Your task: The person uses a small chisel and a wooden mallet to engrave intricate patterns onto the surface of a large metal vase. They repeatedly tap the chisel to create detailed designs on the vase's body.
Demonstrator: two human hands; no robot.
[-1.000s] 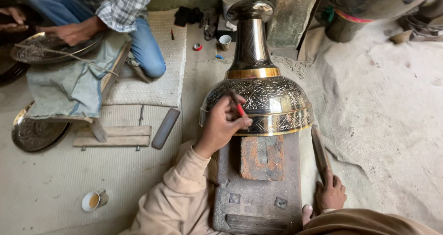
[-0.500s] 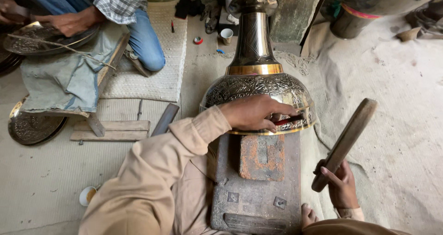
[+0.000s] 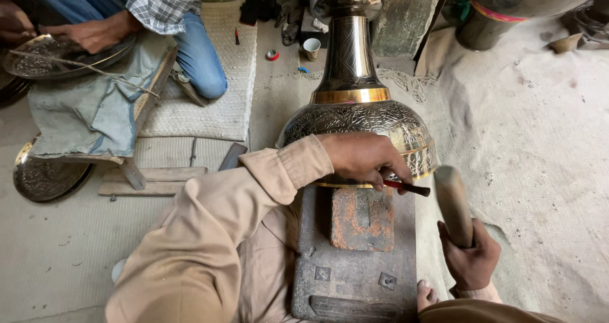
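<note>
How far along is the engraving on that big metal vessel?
Done: the vessel's dome facing the camera already carries dense engraved pattern above a gold band. In hand: the left hand holds a red-handled chisel at the lower rim, and the right hand grips a wooden mallet raised beside it. Left: the polished neck shows only faint pattern; the far side is hidden, so the remainder cannot be judged.

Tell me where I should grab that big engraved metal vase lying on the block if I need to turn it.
Grip the engraved vase by its narrow neck, coming from the far side. The neck is slim enough for one hand and free, while the wide belly is too broad and the left hand with its chisel works near the rim.
</note>
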